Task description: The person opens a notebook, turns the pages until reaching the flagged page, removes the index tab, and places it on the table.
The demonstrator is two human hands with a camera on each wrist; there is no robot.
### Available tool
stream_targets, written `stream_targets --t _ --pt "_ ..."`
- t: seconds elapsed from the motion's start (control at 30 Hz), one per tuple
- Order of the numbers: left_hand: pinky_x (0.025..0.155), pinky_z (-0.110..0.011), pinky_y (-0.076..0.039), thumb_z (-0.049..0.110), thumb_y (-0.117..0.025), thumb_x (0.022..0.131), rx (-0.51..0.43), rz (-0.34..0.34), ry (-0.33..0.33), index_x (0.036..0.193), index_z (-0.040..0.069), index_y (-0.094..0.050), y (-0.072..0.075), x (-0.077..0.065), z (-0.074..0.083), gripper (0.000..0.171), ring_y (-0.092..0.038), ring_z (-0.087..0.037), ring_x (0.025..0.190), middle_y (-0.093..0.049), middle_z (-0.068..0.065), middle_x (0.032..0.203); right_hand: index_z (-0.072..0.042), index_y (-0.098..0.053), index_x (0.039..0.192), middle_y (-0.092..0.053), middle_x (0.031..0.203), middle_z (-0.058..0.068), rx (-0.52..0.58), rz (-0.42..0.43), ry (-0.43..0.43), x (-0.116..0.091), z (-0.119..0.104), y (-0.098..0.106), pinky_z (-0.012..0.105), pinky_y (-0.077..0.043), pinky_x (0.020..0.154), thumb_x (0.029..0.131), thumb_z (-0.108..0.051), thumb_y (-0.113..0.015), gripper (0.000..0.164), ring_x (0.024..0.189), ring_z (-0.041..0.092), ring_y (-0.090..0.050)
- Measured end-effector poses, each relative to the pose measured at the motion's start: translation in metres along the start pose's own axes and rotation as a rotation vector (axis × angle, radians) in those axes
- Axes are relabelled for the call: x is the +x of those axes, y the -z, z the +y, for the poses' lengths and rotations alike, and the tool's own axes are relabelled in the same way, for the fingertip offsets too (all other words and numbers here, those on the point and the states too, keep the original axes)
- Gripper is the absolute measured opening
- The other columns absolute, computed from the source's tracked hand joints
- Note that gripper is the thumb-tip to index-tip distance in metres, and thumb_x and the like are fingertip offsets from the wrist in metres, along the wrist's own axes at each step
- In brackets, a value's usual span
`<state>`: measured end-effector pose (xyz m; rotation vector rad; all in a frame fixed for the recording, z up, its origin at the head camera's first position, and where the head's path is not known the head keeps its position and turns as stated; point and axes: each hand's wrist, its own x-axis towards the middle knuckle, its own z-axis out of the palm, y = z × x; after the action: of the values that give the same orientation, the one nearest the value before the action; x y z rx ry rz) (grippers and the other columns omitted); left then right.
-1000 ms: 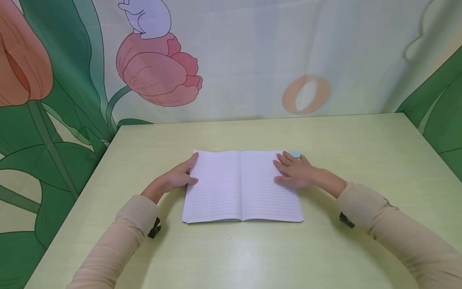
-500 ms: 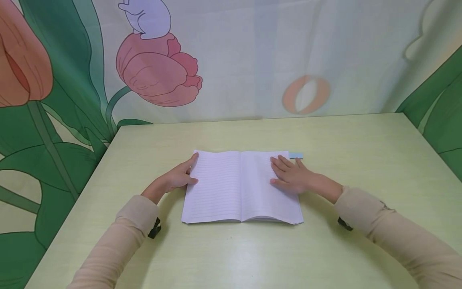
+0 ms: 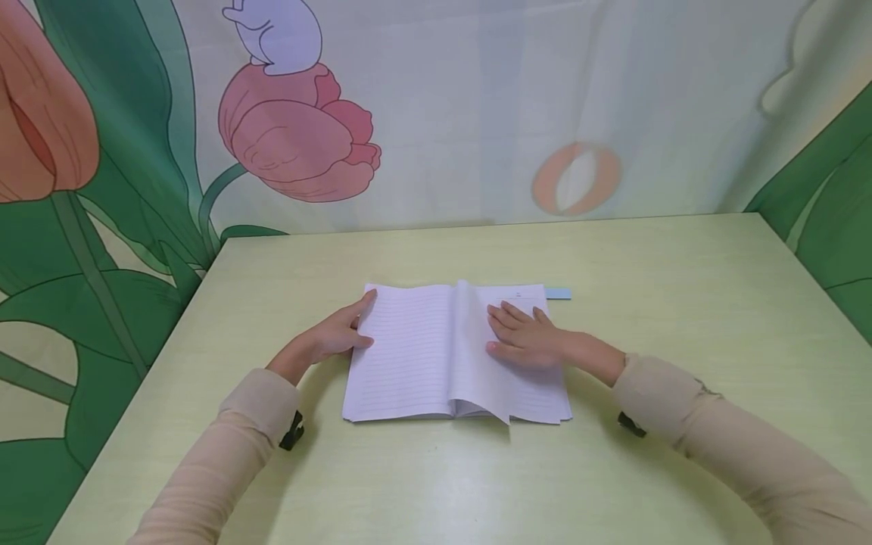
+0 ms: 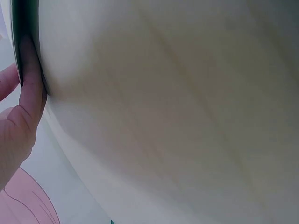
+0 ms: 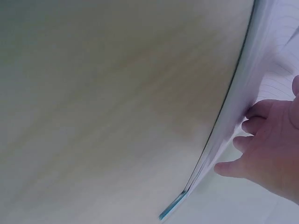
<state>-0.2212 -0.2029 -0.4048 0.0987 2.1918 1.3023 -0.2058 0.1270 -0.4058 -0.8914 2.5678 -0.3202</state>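
An open lined notebook [image 3: 398,363] lies on the table [image 3: 436,484]. My left hand [image 3: 332,331] holds its left edge, thumb on the page; in the left wrist view a finger [image 4: 32,84] is tucked in at the dark-edged cover. My right hand [image 3: 527,338] lies on the right-hand page with its fingers spread and fairly straight. Beside those fingertips a loose leaf [image 3: 474,363] bows up from the spine, its lower corner sticking out past the front edge. In the right wrist view the right hand [image 5: 271,144] is at the page surface.
A light-blue tab [image 3: 559,294] sticks out at the notebook's top right corner. Behind the table hangs a curtain [image 3: 450,113] printed with tulips and leaves. Small black devices sit under both sleeve cuffs.
My right hand has slid left across the right page, and a leaf has buckled up toward the spine. The blue tab is more exposed. My left hand keeps its place.
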Motion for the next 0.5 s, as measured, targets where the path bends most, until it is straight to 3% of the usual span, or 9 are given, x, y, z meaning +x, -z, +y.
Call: stream_targets --t 0.3,0.5 --pt "0.091 -0.044 -0.039 -0.009 -0.048 0.088 0.039 -0.004 -0.008 0.147 0.018 0.0 0.003 -0.001 0.0 0.081 -0.034 -0.032 0.117 0.003 -0.014 0.151 -0.015 -0.011 0.147 0.006 0.151 0.01 0.06 -0.051 0.081 0.014 -0.033 -0.001 0.064 0.002 0.098 0.096 -0.048 -0.027 0.063 0.135 0.032 0.011" --pt "0.089 -0.039 -0.04 -0.008 -0.048 0.088 0.041 -0.015 -0.024 0.147 0.017 0.0 0.003 0.0 -0.002 0.08 -0.031 -0.032 0.119 0.004 -0.013 0.151 -0.015 -0.004 0.148 0.01 0.151 0.012 0.031 -0.09 0.121 0.013 -0.039 -0.002 0.064 -0.001 0.099 0.086 -0.059 -0.046 0.087 0.134 0.035 0.013"
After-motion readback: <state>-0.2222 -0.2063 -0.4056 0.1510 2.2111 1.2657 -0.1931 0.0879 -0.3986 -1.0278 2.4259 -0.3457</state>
